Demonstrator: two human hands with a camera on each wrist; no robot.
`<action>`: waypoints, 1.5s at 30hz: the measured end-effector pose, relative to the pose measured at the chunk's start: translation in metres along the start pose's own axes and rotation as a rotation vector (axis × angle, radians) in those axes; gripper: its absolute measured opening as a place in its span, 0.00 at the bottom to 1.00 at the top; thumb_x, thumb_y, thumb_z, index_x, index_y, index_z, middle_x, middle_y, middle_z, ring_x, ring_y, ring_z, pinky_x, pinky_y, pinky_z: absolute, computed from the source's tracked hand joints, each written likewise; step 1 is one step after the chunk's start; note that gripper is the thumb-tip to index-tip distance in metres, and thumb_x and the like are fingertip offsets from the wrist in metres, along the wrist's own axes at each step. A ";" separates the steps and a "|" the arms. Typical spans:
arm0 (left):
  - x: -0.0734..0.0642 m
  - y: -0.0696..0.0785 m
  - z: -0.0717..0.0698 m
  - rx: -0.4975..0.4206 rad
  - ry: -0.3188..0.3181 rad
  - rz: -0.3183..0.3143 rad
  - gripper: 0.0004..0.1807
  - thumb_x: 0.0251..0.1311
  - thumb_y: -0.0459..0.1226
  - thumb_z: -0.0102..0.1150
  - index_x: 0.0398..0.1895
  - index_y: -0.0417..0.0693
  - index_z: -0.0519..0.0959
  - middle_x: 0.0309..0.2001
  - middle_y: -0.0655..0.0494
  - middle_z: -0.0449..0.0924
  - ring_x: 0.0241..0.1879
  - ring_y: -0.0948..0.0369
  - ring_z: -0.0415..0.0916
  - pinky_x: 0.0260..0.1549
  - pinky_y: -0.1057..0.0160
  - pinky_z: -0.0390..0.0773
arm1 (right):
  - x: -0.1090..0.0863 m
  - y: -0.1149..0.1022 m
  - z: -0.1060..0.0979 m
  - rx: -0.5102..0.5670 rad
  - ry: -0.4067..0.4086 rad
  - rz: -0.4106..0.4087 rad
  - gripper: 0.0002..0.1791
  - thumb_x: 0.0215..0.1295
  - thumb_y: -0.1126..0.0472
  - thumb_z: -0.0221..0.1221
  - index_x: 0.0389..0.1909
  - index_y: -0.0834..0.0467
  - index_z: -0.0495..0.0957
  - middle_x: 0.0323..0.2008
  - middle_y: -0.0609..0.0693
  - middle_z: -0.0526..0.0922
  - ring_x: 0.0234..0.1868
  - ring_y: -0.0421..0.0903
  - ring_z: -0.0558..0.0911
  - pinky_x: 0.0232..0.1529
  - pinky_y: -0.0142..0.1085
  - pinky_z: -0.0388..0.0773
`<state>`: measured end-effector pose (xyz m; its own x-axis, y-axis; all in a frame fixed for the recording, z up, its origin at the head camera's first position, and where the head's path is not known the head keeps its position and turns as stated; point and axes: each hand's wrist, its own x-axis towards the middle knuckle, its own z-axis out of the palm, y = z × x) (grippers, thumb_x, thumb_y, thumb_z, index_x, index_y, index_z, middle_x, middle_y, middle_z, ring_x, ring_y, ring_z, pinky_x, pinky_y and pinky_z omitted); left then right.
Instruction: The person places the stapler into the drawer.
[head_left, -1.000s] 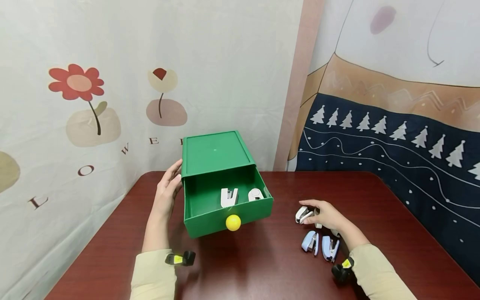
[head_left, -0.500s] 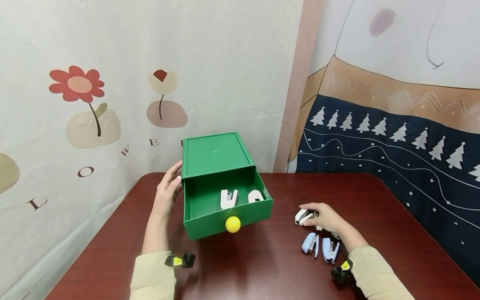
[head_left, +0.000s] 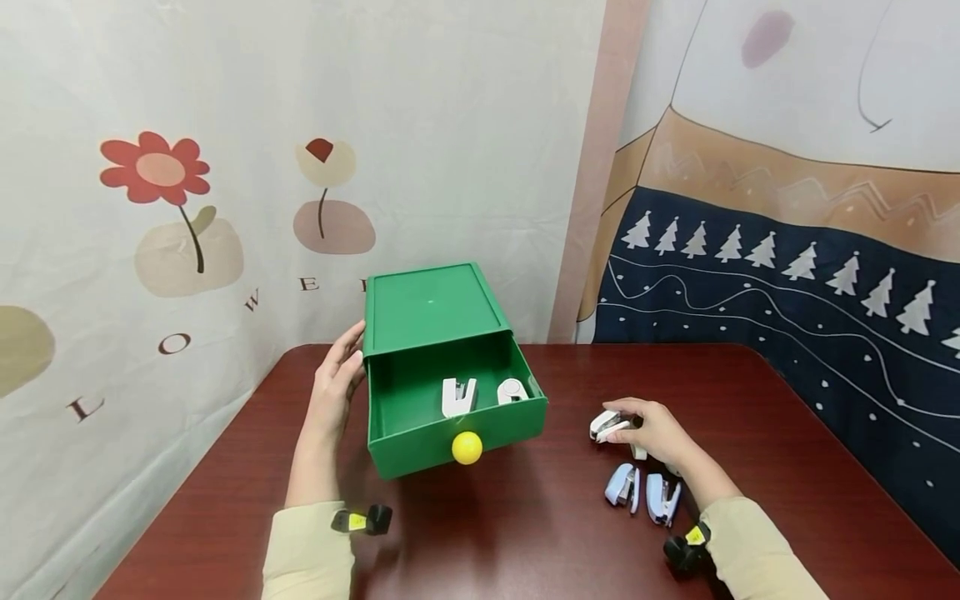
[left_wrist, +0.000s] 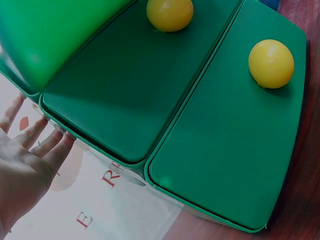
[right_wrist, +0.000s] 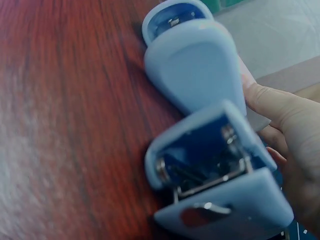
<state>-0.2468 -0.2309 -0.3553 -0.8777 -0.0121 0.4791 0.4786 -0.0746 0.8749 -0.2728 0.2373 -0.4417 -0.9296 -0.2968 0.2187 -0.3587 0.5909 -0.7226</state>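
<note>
A green drawer cabinet (head_left: 435, 308) stands on the table with its top drawer (head_left: 420, 458) pulled out. Inside lie a white stapler (head_left: 458, 398) and a white object with a round top (head_left: 512, 390). My left hand (head_left: 335, 387) rests its extended fingers against the cabinet's left side, also seen in the left wrist view. At the right, my right hand (head_left: 651, 429) pinches another white stapler (head_left: 608, 426) between thumb and fingers. Below that hand lie a light blue stapler (head_left: 622, 486) and a second blue stapler (head_left: 662, 499). Part of a further white piece (head_left: 638, 452) shows beneath the palm.
The open drawer has a yellow knob (head_left: 467, 447); closed drawers with yellow knobs (left_wrist: 271, 64) sit below it in the left wrist view. Dark red tabletop (head_left: 510, 533) runs between cabinet and staplers. A printed cloth (head_left: 465, 150) hangs behind the table.
My right hand has risen slightly, and the white stapler in its fingers has shifted a little up with it. The left hand, cabinet and blue staplers stay in place.
</note>
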 end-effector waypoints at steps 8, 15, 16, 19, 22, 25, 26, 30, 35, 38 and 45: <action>-0.001 0.000 0.000 -0.001 0.002 -0.003 0.26 0.73 0.38 0.42 0.72 0.42 0.59 0.65 0.51 0.63 0.60 0.60 0.66 0.55 0.63 0.66 | -0.004 -0.008 -0.003 0.013 0.015 0.013 0.31 0.51 0.57 0.72 0.57 0.61 0.78 0.55 0.56 0.77 0.56 0.55 0.73 0.53 0.52 0.69; -0.001 0.001 0.000 0.009 0.002 -0.006 0.26 0.73 0.38 0.43 0.72 0.43 0.59 0.66 0.50 0.62 0.60 0.60 0.66 0.55 0.62 0.66 | -0.006 -0.020 -0.004 0.045 0.050 0.015 0.30 0.51 0.57 0.72 0.57 0.59 0.78 0.56 0.56 0.77 0.54 0.52 0.74 0.49 0.48 0.74; -0.001 0.001 0.000 0.009 0.003 -0.006 0.26 0.73 0.39 0.43 0.72 0.43 0.59 0.66 0.50 0.62 0.60 0.60 0.66 0.55 0.63 0.66 | -0.006 -0.022 -0.004 0.059 0.057 0.014 0.30 0.51 0.57 0.72 0.57 0.59 0.78 0.56 0.56 0.77 0.53 0.52 0.74 0.48 0.47 0.75; -0.001 0.001 0.000 0.012 0.001 -0.006 0.26 0.73 0.39 0.43 0.72 0.43 0.59 0.66 0.50 0.62 0.59 0.60 0.67 0.54 0.63 0.67 | -0.007 -0.031 -0.005 0.084 0.075 0.008 0.31 0.50 0.55 0.72 0.57 0.56 0.79 0.56 0.54 0.77 0.53 0.50 0.75 0.47 0.45 0.76; -0.001 0.001 0.000 0.014 0.000 -0.007 0.26 0.73 0.38 0.42 0.72 0.43 0.59 0.66 0.49 0.62 0.59 0.60 0.67 0.54 0.64 0.67 | -0.008 -0.041 -0.008 0.085 0.087 -0.004 0.31 0.50 0.54 0.73 0.57 0.53 0.79 0.56 0.51 0.77 0.55 0.49 0.74 0.50 0.48 0.73; -0.001 0.000 0.000 0.014 0.005 -0.008 0.26 0.73 0.38 0.42 0.72 0.43 0.59 0.66 0.49 0.62 0.59 0.60 0.67 0.53 0.65 0.67 | -0.008 -0.052 -0.011 0.072 0.103 -0.023 0.31 0.50 0.53 0.73 0.58 0.53 0.79 0.56 0.51 0.77 0.57 0.50 0.72 0.53 0.52 0.69; -0.001 0.000 0.001 0.013 0.005 -0.007 0.26 0.73 0.38 0.42 0.72 0.42 0.59 0.66 0.49 0.62 0.59 0.60 0.67 0.53 0.65 0.67 | -0.009 -0.056 -0.012 0.070 0.109 -0.026 0.31 0.50 0.52 0.72 0.57 0.53 0.79 0.56 0.51 0.77 0.58 0.51 0.72 0.54 0.54 0.68; 0.000 0.001 0.002 0.006 0.008 -0.007 0.26 0.73 0.38 0.43 0.72 0.41 0.59 0.66 0.49 0.62 0.60 0.60 0.65 0.53 0.66 0.68 | -0.010 -0.068 -0.016 0.045 0.141 -0.049 0.30 0.51 0.52 0.72 0.57 0.54 0.79 0.55 0.53 0.78 0.58 0.53 0.72 0.55 0.56 0.66; 0.000 0.002 0.002 0.005 0.012 -0.011 0.26 0.73 0.38 0.43 0.72 0.41 0.59 0.65 0.49 0.63 0.60 0.60 0.65 0.52 0.66 0.68 | -0.012 -0.084 -0.020 0.023 0.177 -0.073 0.29 0.53 0.53 0.72 0.57 0.55 0.79 0.55 0.52 0.78 0.56 0.51 0.73 0.53 0.54 0.70; 0.000 0.002 0.002 0.007 0.005 -0.018 0.26 0.73 0.38 0.43 0.72 0.42 0.59 0.66 0.49 0.62 0.60 0.61 0.65 0.53 0.66 0.67 | -0.013 -0.095 -0.023 0.016 0.204 -0.094 0.28 0.53 0.54 0.72 0.57 0.54 0.79 0.54 0.50 0.79 0.55 0.48 0.74 0.51 0.51 0.72; 0.000 0.004 0.001 0.017 0.008 -0.026 0.26 0.73 0.39 0.43 0.72 0.44 0.59 0.66 0.49 0.62 0.61 0.60 0.65 0.54 0.65 0.67 | -0.010 -0.125 -0.031 0.051 0.239 -0.137 0.27 0.54 0.55 0.71 0.57 0.54 0.79 0.54 0.49 0.79 0.56 0.46 0.74 0.53 0.51 0.71</action>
<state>-0.2449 -0.2306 -0.3520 -0.8902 -0.0184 0.4553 0.4555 -0.0585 0.8883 -0.2213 0.1896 -0.3331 -0.8687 -0.1820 0.4606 -0.4830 0.5169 -0.7067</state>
